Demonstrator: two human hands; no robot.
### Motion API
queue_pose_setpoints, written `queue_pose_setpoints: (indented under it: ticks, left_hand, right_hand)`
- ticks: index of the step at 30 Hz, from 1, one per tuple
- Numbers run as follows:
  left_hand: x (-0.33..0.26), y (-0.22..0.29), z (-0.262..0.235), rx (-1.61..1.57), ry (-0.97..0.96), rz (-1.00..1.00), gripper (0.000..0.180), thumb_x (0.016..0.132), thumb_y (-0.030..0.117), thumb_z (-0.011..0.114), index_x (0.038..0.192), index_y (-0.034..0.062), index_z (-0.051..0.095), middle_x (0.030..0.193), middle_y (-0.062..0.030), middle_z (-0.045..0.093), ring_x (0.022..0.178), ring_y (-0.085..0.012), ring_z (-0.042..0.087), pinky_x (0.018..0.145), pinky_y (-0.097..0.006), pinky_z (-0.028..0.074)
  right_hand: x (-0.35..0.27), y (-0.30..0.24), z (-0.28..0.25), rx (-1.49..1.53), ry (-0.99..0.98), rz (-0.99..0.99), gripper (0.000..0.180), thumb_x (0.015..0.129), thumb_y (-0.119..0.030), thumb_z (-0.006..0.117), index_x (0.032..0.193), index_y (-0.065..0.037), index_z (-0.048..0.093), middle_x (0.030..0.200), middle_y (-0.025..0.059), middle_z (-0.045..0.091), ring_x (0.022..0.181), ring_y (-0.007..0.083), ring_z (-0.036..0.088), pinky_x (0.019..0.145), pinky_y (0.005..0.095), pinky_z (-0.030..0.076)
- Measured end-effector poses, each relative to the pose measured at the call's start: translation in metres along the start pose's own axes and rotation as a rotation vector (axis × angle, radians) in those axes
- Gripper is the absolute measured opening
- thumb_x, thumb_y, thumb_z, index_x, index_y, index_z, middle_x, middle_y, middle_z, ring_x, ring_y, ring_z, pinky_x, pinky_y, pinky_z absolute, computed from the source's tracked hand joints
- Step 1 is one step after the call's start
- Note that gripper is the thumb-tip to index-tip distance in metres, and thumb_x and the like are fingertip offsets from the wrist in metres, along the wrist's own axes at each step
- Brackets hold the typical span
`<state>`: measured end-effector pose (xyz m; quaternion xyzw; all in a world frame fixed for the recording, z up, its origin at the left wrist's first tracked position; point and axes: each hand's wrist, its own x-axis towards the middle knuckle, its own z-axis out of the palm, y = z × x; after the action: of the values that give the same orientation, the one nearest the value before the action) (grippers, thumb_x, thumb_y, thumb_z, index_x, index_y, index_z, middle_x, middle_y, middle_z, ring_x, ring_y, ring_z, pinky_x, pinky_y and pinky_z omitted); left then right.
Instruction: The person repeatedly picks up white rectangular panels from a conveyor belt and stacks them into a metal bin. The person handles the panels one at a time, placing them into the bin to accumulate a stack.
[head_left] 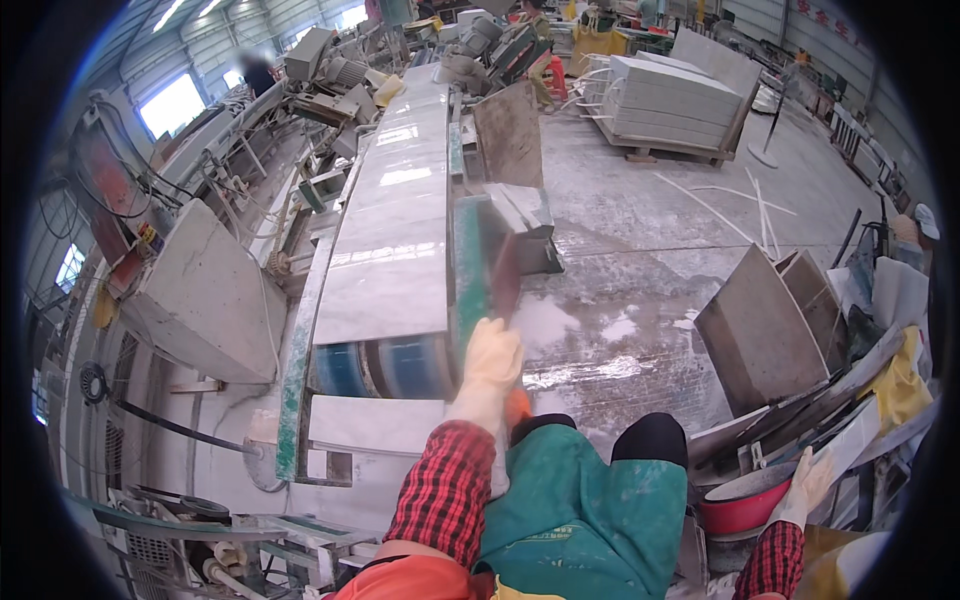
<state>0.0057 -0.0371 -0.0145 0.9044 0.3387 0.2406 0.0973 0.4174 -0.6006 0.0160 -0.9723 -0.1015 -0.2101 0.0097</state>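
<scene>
My left hand, in a pale glove, is closed at the right side of the conveyor, by the near end of its green side rail. A blurred reddish-brown flat piece rises just beyond it; whether the hand grips that piece or the rail, I cannot tell. Shiny white stone slabs lie in a row along the conveyor, above blue rollers. At the lower right, my gloved right hand has its fingers apart beside a red basin, close to the end of a pale strip.
Brown-faced boards lean at the right, near a yellow cloth. A large slab stands left of the conveyor. Stacked white slabs sit farther back, with thin strips on the floor. Other people are at the far end.
</scene>
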Motion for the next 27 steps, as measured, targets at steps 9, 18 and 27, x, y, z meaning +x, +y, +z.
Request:
queue_pose_setpoints:
  ticks: [9,18,27]
  left_hand:
    - [-0.001,-0.007,0.011,-0.031,0.221,0.113,0.012,0.08,0.015,0.068,0.073,0.0058,0.063,0.081,-0.0167,0.059,0.088,-0.0403,0.055,0.08,-0.049,0.046]
    - [-0.002,-0.009,0.015,-0.018,0.257,0.108,0.011,0.08,0.017,0.069,0.076,0.0068,0.067,0.088,-0.0178,0.064,0.096,-0.0415,0.057,0.088,-0.049,0.047]
    - [-0.003,-0.01,0.015,-0.023,0.237,0.098,0.011,0.08,0.016,0.069,0.074,0.007,0.067,0.085,-0.0166,0.064,0.095,-0.0413,0.057,0.089,-0.049,0.047]
  right_hand:
    - [-0.005,0.0,0.006,-0.024,0.008,-0.004,0.068,0.099,-0.05,0.052,0.148,-0.002,0.047,0.147,0.0247,0.05,0.136,0.0408,0.045,0.116,0.0469,0.032]
    - [-0.011,-0.006,0.005,-0.058,0.011,0.036,0.068,0.098,-0.051,0.054,0.144,-0.001,0.05,0.145,0.0246,0.052,0.135,0.0406,0.046,0.115,0.048,0.034]
    - [-0.023,-0.022,-0.007,-0.022,0.004,0.033,0.066,0.098,-0.047,0.055,0.143,0.0,0.05,0.144,0.0252,0.052,0.135,0.0412,0.046,0.116,0.048,0.033]
